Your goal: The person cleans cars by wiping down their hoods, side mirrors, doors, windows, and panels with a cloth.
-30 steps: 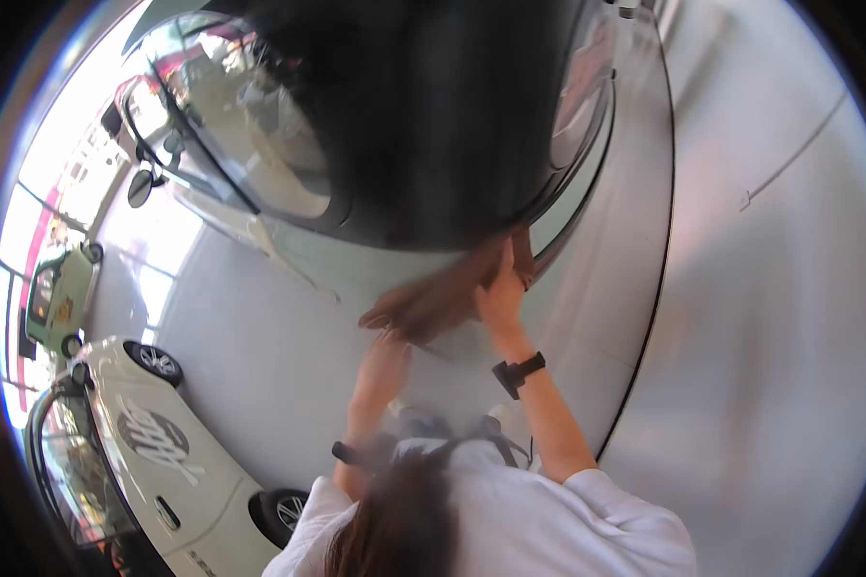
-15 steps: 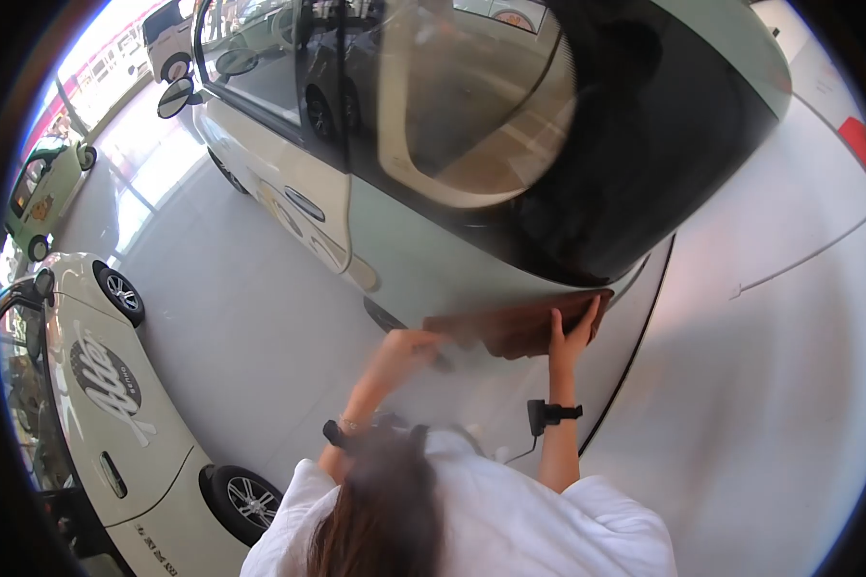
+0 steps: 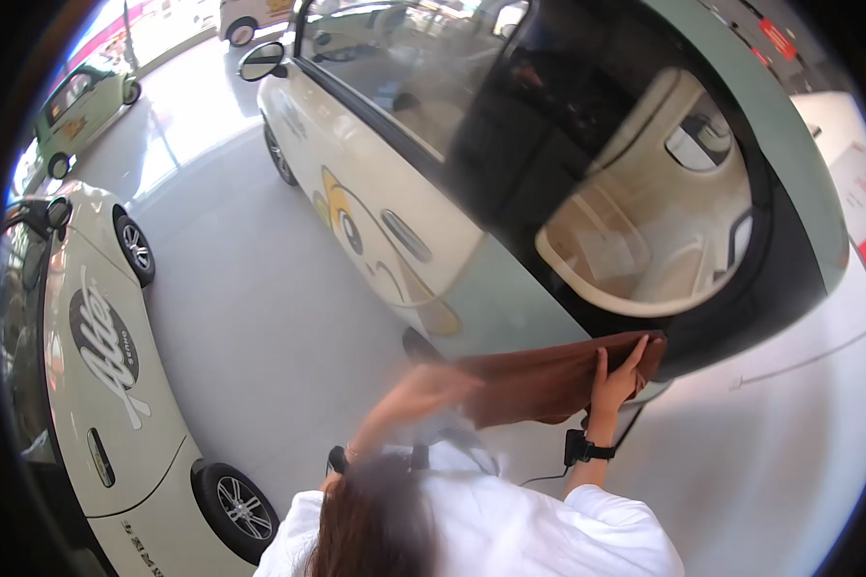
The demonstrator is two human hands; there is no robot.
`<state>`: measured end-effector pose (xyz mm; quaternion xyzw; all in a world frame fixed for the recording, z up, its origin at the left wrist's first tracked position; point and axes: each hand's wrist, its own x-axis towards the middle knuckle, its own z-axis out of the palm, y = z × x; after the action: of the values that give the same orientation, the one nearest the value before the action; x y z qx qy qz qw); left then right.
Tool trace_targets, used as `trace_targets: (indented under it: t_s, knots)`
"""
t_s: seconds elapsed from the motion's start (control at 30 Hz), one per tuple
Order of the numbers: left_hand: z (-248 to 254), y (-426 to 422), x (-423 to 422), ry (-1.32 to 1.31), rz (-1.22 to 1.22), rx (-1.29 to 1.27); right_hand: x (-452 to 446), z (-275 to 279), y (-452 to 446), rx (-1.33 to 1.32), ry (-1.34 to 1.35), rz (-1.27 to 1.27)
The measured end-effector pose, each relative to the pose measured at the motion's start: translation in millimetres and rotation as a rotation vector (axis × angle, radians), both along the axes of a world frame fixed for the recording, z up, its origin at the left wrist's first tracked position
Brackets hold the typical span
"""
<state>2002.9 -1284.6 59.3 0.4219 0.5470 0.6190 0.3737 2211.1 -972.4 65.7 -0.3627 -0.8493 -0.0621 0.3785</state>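
A brown cloth (image 3: 539, 383) is stretched between my two hands, beside the rear side of a pale green and cream car (image 3: 510, 293). My right hand (image 3: 614, 383) is closed on the cloth's right end, thumb and fingers showing against it. At the other end my left hand (image 3: 435, 392) is smeared by motion, but the cloth's left edge runs into its fingers. The cloth hangs in loose folds along its lower edge and covers part of the car's lower bodywork. Whether it touches the paint I cannot tell.
Another pale car (image 3: 125, 433) with a dark round logo stands at the left. A green car (image 3: 82, 111) is parked farther back. The car beside me has a round-cornered rear window (image 3: 659, 308) and a side mirror (image 3: 262, 62). Grey floor (image 3: 260, 308) lies between the cars.
The view has shifted, showing more of the car's door and rear window. The cloth looks spread wider and higher between my hands. My left hand is still moving.
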Motion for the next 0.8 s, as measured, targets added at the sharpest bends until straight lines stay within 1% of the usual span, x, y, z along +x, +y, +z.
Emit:
trace_targets:
  t_s: [0.03,0.07,0.1,0.17,0.2,0.3,0.33,0.4,0.5,0.6,0.67,0.7,0.8]
  knots:
    - [-1.8,0.6,-6.9,-0.026,0.009,0.023,-16.7,-3.0,4.2,0.148,0.004,-0.019]
    - [-5.3,0.1,-16.9,-0.034,0.032,0.052,-32.4,-8.2,1.5,0.004,0.046,0.012]
    - [-3.7,-0.1,-24.7,-0.008,0.051,0.007,-47.1,-5.6,-3.1,0.034,0.023,-0.038]
    - [-0.1,-3.9,-45.1,0.038,0.085,-0.092,-76.9,-7.1,-11.2,-0.155,0.064,-0.039]
    - [-2.2,-5.4,-57.4,0.092,0.114,-0.068,-92.0,-7.7,-15.2,-0.099,0.032,-0.060]
    - [3.8,-9.5,-98.4,0.098,0.152,-0.159,-135.7,-12.1,-22.1,-0.213,-0.055,-0.144]
    - [2.8,-8.6,-114.4,0.075,0.162,-0.194,-149.9,-13.8,-23.4,-0.129,-0.045,-0.146]
    - [3.7,-9.1,-154.5,0.089,0.190,-0.163,-188.2,-16.5,-30.5,0.039,-0.016,-0.154]
    - [7.3,-11.5,-207.9,0.055,0.234,-0.182,-237.8,5.3,-48.0,-0.477,-0.068,-0.218]
    - [24.6,-10.9,-259.7,0.041,0.283,-0.153,-285.6,11.4,-49.2,-0.043,-0.070,-0.059]
    - [37.2,-11.7,-289.8,0.036,0.322,-0.149,-316.9,25.5,-54.5,0.055,-0.038,0.021]
    - [30.7,-11.4,-306.4,0.036,0.337,-0.150,-332.2,30.9,-57.6,0.102,-0.016,0.057]
    - [-1.1,-11.7,-347.0,0.012,0.331,-0.175,-367.2,41.6,-66.0,0.112,-0.033,0.084]
